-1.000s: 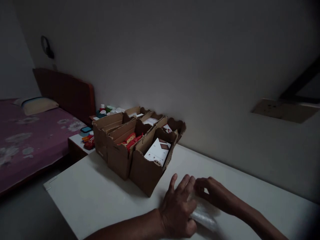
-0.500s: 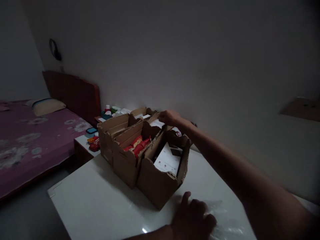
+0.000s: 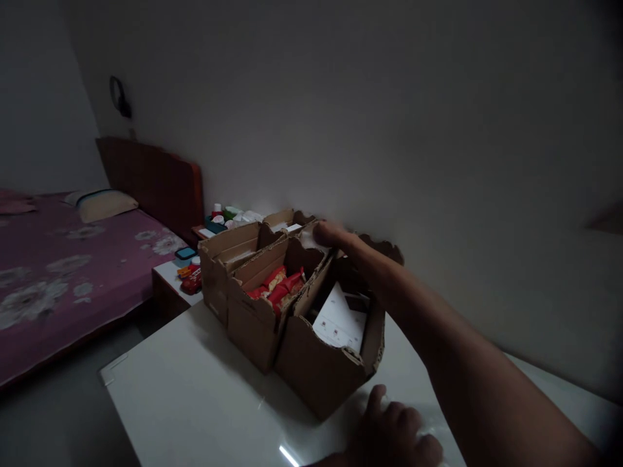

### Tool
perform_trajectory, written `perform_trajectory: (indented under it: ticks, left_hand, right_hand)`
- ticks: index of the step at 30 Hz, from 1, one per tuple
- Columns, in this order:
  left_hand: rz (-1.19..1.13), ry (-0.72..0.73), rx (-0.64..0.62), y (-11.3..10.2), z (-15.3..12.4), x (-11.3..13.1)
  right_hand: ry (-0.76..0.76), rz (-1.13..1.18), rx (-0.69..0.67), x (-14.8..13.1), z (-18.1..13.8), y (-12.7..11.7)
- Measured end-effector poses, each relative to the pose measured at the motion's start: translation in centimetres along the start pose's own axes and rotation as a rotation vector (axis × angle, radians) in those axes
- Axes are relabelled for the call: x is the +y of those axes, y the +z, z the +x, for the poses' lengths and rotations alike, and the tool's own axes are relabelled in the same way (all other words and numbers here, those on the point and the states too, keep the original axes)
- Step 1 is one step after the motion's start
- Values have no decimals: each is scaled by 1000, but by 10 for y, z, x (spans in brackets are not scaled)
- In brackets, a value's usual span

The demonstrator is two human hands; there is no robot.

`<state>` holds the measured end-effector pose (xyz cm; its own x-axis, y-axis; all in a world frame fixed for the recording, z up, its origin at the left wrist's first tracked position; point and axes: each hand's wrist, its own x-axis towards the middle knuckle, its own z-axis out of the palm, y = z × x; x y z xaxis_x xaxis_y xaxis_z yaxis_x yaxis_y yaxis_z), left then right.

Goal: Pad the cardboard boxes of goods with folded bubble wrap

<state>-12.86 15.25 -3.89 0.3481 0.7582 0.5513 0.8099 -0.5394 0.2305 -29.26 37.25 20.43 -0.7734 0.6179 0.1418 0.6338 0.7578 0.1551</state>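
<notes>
My right hand [image 3: 329,233] reaches across to a back compartment of the cardboard boxes. It is blurred and its fingertips are hidden; a pale thing [image 3: 309,240] shows beside it. At the bottom, my left hand [image 3: 396,431] lies on the table with its fingers curled over crinkled clear plastic [image 3: 431,421]. Just beyond it stands the front cardboard box [image 3: 321,376], which holds a white printed box [image 3: 341,321]. The middle cardboard box [image 3: 250,331] contains red snack packets [image 3: 285,285]. Part of another cardboard compartment [image 3: 382,246] shows behind my right forearm.
A white glossy table [image 3: 195,383] carries the boxes, close to the wall. To the left, a nightstand [image 3: 168,275] holds a red toy car [image 3: 192,282] and a blue-topped case [image 3: 185,253]. A bed [image 3: 87,285] lies beyond. Headphones [image 3: 119,97] hang on the wall.
The view has swung slightly, so the boxes sit farther right. My right hand is lower over the back compartment and more blurred. My left hand stays by the plastic near the front box.
</notes>
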Motion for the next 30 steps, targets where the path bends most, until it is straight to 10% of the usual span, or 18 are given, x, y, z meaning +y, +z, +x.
perform_trajectory:
  ticks: [7,11,14,18,23,30]
  left_hand:
    - [-114,-154,23,-12,-3,-1]
    - [-142,-231,-9,-23,-3,2]
    - [-118,-185,61,-31,-5,6]
    - [-76,-35,118,-39,-8,11]
    - [-122,-72,6,-41,-7,9]
    - [-68,-47,-108,-35,0,2]
  right_hand:
    - [302,66,479,68,-96,-62]
    - [325,67,901,104,-208,-41]
    - [256,-71,747,107,-283,8]
    - [103,169,158,86,-338,68]
    - [-45,557,-327,75,-328,59]
    - [-84,413,102,43,-195,-26]
